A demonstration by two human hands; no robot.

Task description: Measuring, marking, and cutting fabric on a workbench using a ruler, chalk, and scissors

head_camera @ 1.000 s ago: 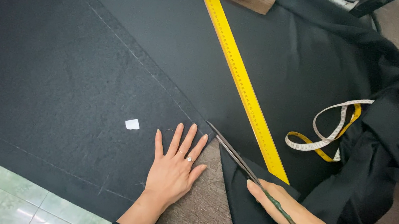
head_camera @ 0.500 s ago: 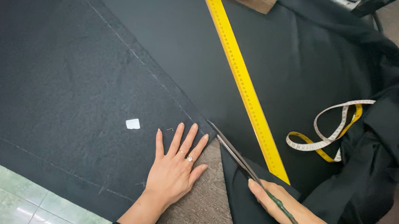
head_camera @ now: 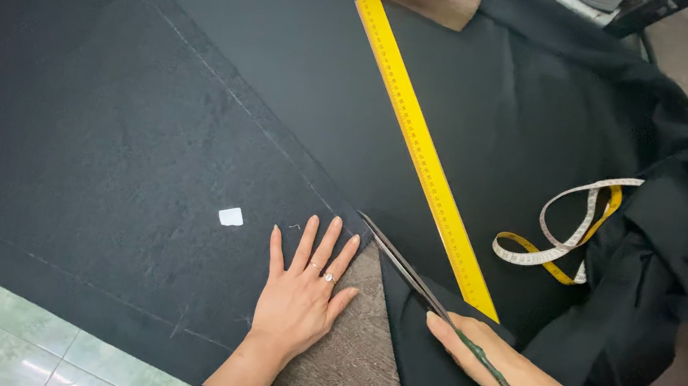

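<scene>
While left hand [head_camera: 299,298] flattens black fabric [head_camera: 119,134], right hand [head_camera: 472,348] apparently grips scissors [head_camera: 405,274].

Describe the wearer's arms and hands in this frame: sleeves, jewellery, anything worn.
Both are bare, without gloves. The left hand wears a ring with a small pale stone on one of its fingers; a dark sleeve edge shows near the bottom of the frame, forearm bare above it. The right hand shows no ring that I can make out; its forearm is bare up to a black sleeve at the lower right corner.

The long metal scissors [head_camera: 406,270] sit very slightly further along the cut in the black felt fabric [head_camera: 140,119] than before. The right hand [head_camera: 472,348] is a touch further forward with them.
</scene>
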